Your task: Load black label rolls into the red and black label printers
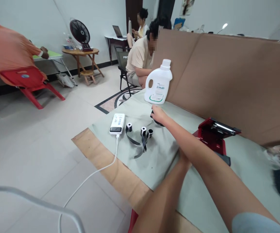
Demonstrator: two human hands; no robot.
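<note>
The cloth-covered surface (159, 165) runs beneath both arms, its brown border showing along the near-left edge. A tall cardboard panel (227, 81) walls off the far-right side, limiting reach there. Against it, near the far end, stands the white jug (158, 84). The red case (211, 137), lid raised, sits between the right forearm and the panel. The left hand is mostly hidden under that forearm, near the case; its opening and hold cannot be told. The white power bank (117, 122) lies close to the left edge. Cloth separates it from the right hand (159, 114), whose fingers curl around a dark object (157, 122). Between them lie three small rolls (143, 130) with trailing dark strips (133, 140).
</note>
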